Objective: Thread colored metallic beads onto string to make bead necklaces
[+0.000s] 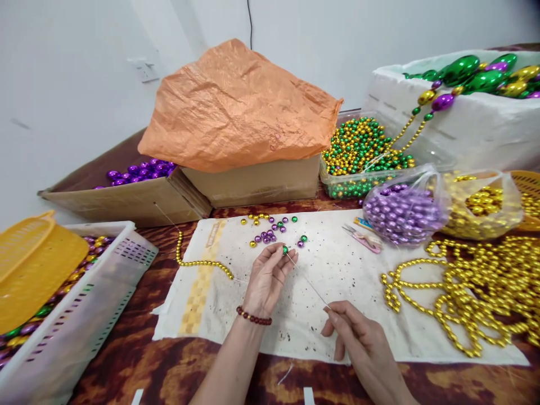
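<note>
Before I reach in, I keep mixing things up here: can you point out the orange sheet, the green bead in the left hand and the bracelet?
Orange sheet (pixel 240 112): head view, middle of its crumpled surface.
Green bead (pixel 286 250): head view, its rounded front.
Bracelet (pixel 253 319): head view, middle of its dark beads.

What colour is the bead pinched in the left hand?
Green and shiny: the bead in the left hand shows in the head view.

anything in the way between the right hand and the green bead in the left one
Nothing visible blocks it: a thin strand runs from the right hand over the white cloth to the green bead at the left hand's fingertips. The loose purple beads lie beyond.
</note>
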Tool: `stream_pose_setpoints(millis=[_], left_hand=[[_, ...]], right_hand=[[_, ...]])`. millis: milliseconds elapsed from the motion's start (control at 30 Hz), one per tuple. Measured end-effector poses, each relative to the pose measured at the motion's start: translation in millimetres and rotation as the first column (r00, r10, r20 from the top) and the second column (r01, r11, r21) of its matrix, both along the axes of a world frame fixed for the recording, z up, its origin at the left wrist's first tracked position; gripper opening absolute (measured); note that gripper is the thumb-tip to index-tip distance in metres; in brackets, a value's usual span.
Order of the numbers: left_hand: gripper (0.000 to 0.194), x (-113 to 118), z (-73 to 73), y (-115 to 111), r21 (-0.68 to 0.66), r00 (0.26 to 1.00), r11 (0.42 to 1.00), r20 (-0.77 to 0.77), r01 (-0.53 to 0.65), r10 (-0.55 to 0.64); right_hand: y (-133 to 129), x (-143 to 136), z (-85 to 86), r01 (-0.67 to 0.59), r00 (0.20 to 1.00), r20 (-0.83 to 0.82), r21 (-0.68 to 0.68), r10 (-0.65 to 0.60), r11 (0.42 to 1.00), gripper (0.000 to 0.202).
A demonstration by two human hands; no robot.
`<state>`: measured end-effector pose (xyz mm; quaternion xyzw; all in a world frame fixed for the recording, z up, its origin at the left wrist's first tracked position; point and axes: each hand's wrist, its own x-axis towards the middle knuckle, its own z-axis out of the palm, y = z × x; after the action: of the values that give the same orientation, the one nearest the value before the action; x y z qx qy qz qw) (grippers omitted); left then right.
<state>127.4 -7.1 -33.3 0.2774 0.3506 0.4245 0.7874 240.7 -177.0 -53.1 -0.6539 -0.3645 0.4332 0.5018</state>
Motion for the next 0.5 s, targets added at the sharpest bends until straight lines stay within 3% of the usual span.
stream_pose_setpoints(millis=[133, 267, 400, 500], left_hand=[[0.026, 3, 2.2, -16, 0.039, 1.000, 0.999, -0.010, 0.025, -0.025], [0.032, -1, 4.2, -39, 0.125, 0.975, 0.973, -0.139, 0.191, -0.174], [0.032, -27, 5.1, -45, 0.226, 0.932, 0.939, -0.314, 0.259, -0.182], [0.034, -58, 5.3, -39, 0.233, 0.920, 0.953, -0.381, 0.195, -0.095]], right_hand=[[13, -8, -6.7, -0.058, 0.998, 0.036, 0.013, 0.057, 0.998, 0.033], [32, -12, -10.0, -0.080, 0.995, -0.057, 0.035, 0.082, 0.996, 0.035], [39, -1, -21.2, -0.085, 0.996, -0.018, -0.002, 0.085, 0.996, 0.040], [36, 16, -29.1, -0.004, 0.980, 0.198, -0.061, 0.016, 0.998, 0.037]])
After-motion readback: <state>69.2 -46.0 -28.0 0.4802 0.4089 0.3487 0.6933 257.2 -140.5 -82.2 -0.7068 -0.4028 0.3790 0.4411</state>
